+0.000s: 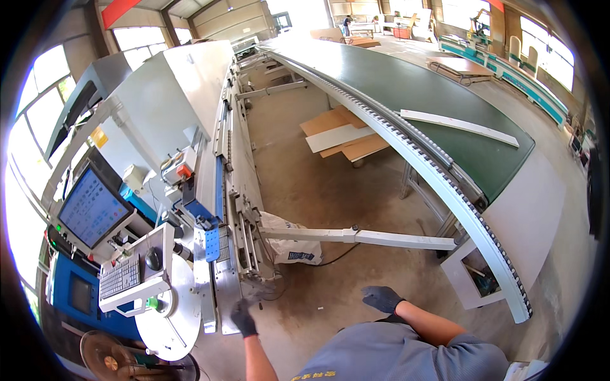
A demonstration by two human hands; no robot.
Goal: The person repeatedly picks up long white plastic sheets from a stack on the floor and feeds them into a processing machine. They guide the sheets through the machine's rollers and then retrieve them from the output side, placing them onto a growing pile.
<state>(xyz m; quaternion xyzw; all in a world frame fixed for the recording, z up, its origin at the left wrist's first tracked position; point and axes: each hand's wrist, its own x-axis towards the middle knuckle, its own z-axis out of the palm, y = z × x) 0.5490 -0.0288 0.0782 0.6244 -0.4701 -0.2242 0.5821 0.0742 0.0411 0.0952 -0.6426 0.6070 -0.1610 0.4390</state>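
Observation:
My left hand (243, 319) wears a dark grey glove and hangs beside the near end of the edge-banding machine's metal rail (223, 298). Its fingers are blurred, and I cannot make out whether they touch the metal. In front of my body is my right hand (382, 298), gloved the same way. Its fingers stretch loosely to the left over the concrete floor, with nothing in them. Neither glove shows an object in its grip.
A white crossbar (356, 235) joins the machine to a roller-edged conveyor (438, 165) with a green belt. One white strip (459, 127) lies on the belt. Boards (346, 136) and a white sack (295, 244) are below. At left are a monitor (93, 206) and keyboard (120, 278).

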